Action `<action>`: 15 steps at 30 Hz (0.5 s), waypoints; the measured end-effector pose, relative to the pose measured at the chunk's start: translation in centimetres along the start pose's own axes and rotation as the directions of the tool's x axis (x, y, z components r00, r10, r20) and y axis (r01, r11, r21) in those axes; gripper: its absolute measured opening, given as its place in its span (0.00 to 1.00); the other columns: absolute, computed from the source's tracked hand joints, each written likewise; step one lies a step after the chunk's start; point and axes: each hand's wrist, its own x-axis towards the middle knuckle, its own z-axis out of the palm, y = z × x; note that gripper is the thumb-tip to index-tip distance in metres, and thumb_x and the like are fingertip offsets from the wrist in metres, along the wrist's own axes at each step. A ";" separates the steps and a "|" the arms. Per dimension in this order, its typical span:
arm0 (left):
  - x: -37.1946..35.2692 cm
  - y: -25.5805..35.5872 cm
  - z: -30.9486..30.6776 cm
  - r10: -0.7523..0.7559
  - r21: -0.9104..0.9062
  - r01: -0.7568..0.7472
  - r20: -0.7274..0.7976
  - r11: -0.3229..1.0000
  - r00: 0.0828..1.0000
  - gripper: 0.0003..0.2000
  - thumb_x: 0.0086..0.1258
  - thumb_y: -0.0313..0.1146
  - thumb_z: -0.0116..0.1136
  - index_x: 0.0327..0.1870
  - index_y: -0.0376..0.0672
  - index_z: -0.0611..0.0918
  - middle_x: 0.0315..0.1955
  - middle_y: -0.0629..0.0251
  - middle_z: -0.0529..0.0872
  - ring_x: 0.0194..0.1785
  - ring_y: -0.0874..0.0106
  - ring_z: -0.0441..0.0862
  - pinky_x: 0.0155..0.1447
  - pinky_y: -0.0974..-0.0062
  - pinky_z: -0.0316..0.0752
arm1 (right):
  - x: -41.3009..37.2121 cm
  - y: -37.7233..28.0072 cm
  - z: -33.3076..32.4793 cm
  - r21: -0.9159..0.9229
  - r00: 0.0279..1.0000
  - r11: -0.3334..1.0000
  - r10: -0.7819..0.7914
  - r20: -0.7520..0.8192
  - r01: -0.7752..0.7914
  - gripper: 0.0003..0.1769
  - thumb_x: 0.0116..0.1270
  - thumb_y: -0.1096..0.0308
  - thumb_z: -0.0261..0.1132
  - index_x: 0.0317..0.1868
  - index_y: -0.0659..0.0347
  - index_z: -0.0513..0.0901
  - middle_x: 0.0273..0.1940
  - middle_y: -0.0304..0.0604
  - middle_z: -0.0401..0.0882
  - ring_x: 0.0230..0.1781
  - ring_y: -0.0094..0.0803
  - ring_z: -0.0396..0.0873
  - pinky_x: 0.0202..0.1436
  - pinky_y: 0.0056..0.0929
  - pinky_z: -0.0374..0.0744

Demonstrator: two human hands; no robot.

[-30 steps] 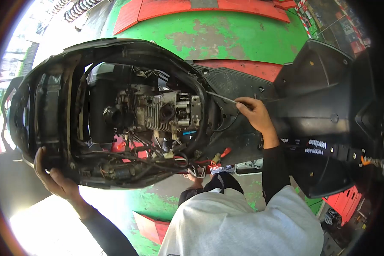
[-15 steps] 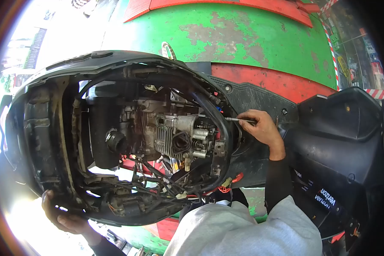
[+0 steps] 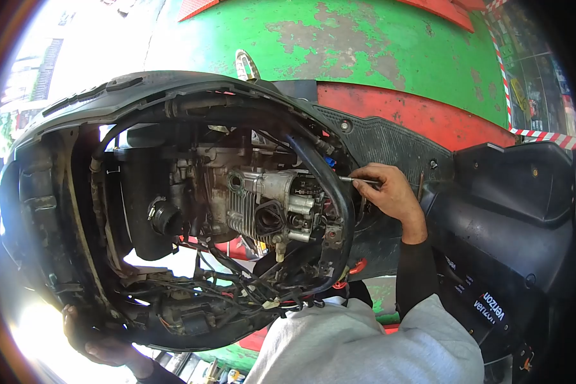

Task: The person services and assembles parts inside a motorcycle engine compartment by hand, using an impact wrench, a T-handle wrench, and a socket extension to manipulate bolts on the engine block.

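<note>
- Nearest: one torso in a grey shirt (image 3: pixel 365 339), two dark sleeves; the lower torso is cut off by the bottom edge.
- Left hand (image 3: pixel 99 339), one: against the lower rim of the black body shell (image 3: pixel 35 211). Shadow and glare blur the fingers; I cannot tell whether its grip is clenched on the rim.
- Right hand (image 3: pixel 393 195), one: grip pinched on one thin metal rod (image 3: pixel 360 180), thumb against fingers. The rod points toward the curved frame tube (image 3: pixel 344 217); I cannot tell whether they touch. Its rear part is hidden by the hand.
- Engine (image 3: pixel 253 205), one, inside the opening of the shell. I count one finned cylinder and one dark open port (image 3: pixel 270 219). Its interior is too dark to read.
- Black duct (image 3: pixel 166 217), one, with one metal clamp (image 3: pixel 152 208), left of the engine in view.
- Connectors: one blue (image 3: pixel 329 162), one red (image 3: pixel 358 266). Wires (image 3: pixel 237 275) overlap; I cannot count them.
- Farther: green floor (image 3: pixel 288 57), worn grey in patches, one long red strip (image 3: pixel 416 118) and red-white tape (image 3: pixel 550 137). Items beyond the tape are indistinct.
</note>
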 end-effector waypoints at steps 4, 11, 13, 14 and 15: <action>-0.2 -0.3 -0.1 -0.045 -0.063 0.042 -0.041 0.997 0.998 0.32 0.78 0.51 0.33 0.60 0.26 0.73 0.56 0.44 0.79 0.63 0.50 0.75 0.71 0.51 0.66 | -0.2 0.1 0.1 0.015 1.000 1.000 -0.008 -0.007 0.008 0.12 0.65 0.66 0.69 0.46 0.61 0.88 0.37 0.44 0.86 0.35 0.35 0.85 0.40 0.31 0.80; -0.1 0.4 0.3 -0.019 0.014 0.020 -0.031 1.000 0.999 0.32 0.78 0.50 0.33 0.61 0.24 0.72 0.57 0.41 0.78 0.62 0.48 0.76 0.71 0.50 0.67 | -0.4 -1.6 0.1 -0.041 0.998 0.998 -0.058 -0.032 0.057 0.12 0.65 0.66 0.67 0.46 0.61 0.87 0.37 0.46 0.86 0.36 0.40 0.85 0.40 0.33 0.80; 0.1 0.5 0.7 -0.033 -0.066 0.029 -0.056 0.997 0.998 0.32 0.78 0.50 0.32 0.61 0.24 0.72 0.57 0.40 0.78 0.62 0.48 0.76 0.71 0.50 0.68 | -0.6 -2.3 -0.1 -0.076 0.995 0.993 -0.091 -0.051 0.087 0.12 0.65 0.65 0.67 0.45 0.61 0.87 0.37 0.47 0.85 0.36 0.41 0.85 0.40 0.34 0.80; 0.3 0.7 0.9 -0.011 -0.064 0.008 -0.052 0.998 0.999 0.32 0.78 0.49 0.32 0.61 0.24 0.72 0.57 0.40 0.79 0.62 0.48 0.77 0.71 0.50 0.68 | -0.6 -2.6 -0.3 -0.140 0.991 0.983 -0.128 -0.035 0.122 0.12 0.66 0.64 0.66 0.45 0.61 0.87 0.37 0.47 0.85 0.37 0.44 0.83 0.42 0.37 0.79; 0.4 0.9 1.0 0.011 -0.062 -0.014 -0.049 0.998 0.999 0.31 0.78 0.49 0.32 0.61 0.24 0.72 0.56 0.40 0.79 0.62 0.48 0.77 0.71 0.50 0.69 | -0.5 -2.8 -0.5 -0.202 0.986 0.967 -0.163 -0.018 0.157 0.12 0.67 0.64 0.65 0.45 0.61 0.87 0.37 0.48 0.85 0.38 0.46 0.82 0.44 0.40 0.78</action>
